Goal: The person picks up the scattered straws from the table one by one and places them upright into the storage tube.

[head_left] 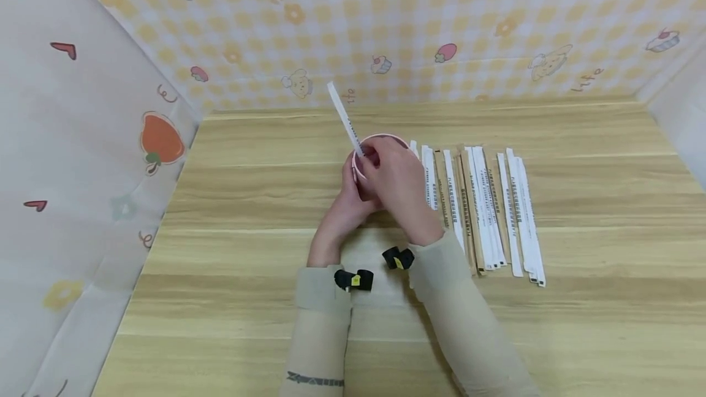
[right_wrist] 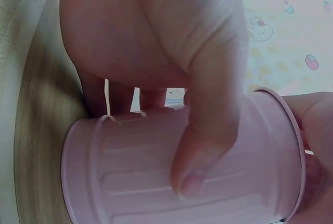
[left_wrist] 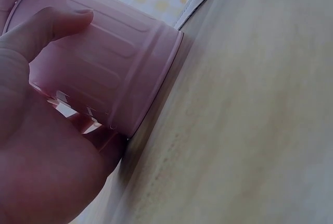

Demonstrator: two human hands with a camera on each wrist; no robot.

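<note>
A small pink trash-can-shaped bucket (head_left: pixel 380 138) stands upright on the table. My left hand (head_left: pixel 349 204) grips its side; in the left wrist view the thumb (left_wrist: pixel 67 23) lies along the ribbed wall. At the bucket's mouth, my right hand (head_left: pixel 399 182) has its fingers curled over the rim. It pinches a thin white paper-wrapped stick (head_left: pixel 344 116) with printing on it, which leans up and to the left. The stick's lower end is hidden by the fingers and rim. The right wrist view shows the bucket (right_wrist: pixel 140 182) and my left thumb (right_wrist: pixel 197 166) from close by.
Several white and brown paper-wrapped sticks (head_left: pixel 485 213) lie in a row just right of the bucket, lengthwise toward me. A pale sheet (head_left: pixel 380 287) lies beneath my wrists. Patterned cloth (head_left: pixel 408 29) hangs behind the wooden table (head_left: pixel 248 201) and at its sides.
</note>
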